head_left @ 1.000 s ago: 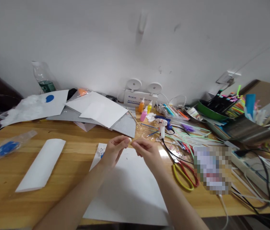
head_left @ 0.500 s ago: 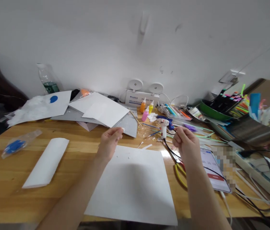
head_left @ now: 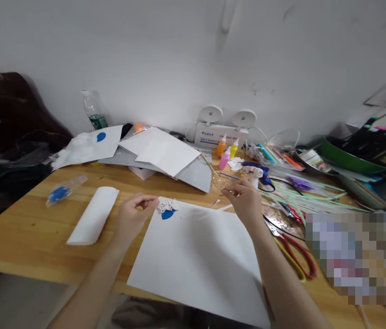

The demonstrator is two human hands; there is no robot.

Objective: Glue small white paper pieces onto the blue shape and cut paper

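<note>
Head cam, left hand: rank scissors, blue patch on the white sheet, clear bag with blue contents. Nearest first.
From the left hand:
1. Blue patch: just right, at the white sheet's far-left corner.
2. Clear bag: left, beyond the folded paper.
3. Scissors: well over to the right.

Your bare left forearm (head_left: 102, 269) and bare right forearm (head_left: 278, 267) slant inward; your left hand (head_left: 134, 214) and right hand (head_left: 246, 199) are well apart, fingers (head_left: 146, 199) curled.

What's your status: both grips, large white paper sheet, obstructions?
Left grip beside crumbly white bits, right grip near white plastic glue gun; contents unclear. Large rectangular white paper sheet lies flat, bits at its far-left corner.
</note>
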